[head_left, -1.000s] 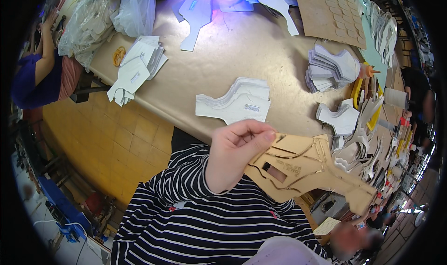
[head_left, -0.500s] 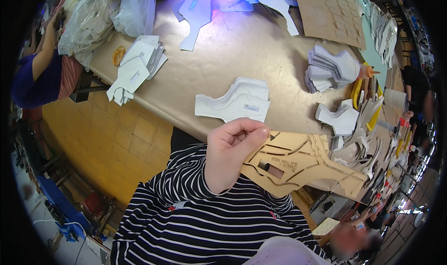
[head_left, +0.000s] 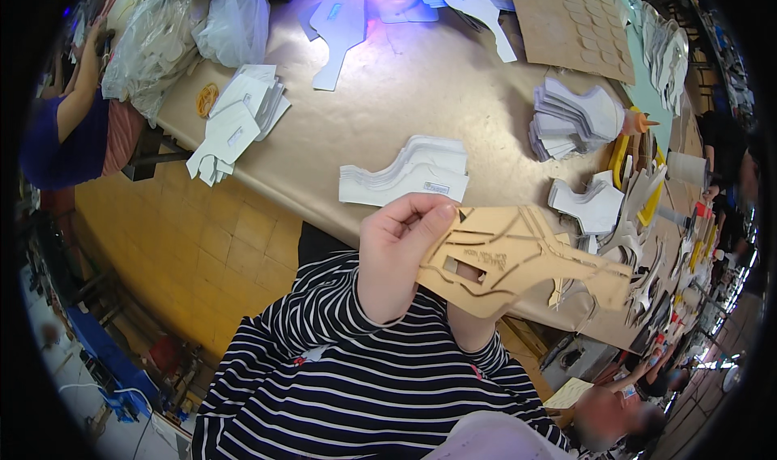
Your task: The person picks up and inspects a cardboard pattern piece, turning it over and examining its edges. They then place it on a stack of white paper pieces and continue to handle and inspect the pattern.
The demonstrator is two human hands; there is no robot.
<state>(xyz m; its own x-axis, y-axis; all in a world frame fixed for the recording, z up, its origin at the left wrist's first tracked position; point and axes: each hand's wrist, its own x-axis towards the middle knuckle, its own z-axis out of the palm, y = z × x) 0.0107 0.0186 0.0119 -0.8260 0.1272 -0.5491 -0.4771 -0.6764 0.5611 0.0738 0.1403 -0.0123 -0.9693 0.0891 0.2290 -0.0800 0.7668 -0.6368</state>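
Note:
My left hand (head_left: 398,245) pinches the upper left corner of a thin tan template (head_left: 518,258) between thumb and fingers. The flat template has curved slots and a small rectangular window, and it is held tilted above the table's near edge. Behind it is my right hand (head_left: 471,328); only the wrist and a little skin through the window show, so its fingers are hidden. Just beyond my left hand lies a fanned stack of white shaped pieces (head_left: 405,173) with a small label on the top one.
White cut pieces (head_left: 235,128) lie at the left, near yellow rubber bands (head_left: 207,99) and plastic bags (head_left: 235,23). More stacks (head_left: 579,112) and an orange-tipped bottle (head_left: 639,123) are at the right. A brown sheet (head_left: 571,23) lies far right. A person (head_left: 69,136) is at far left.
The template has risen slightly and turned, its right end tilting upward. My left hand moved up a little with it, and more of my right wrist shows below the template.

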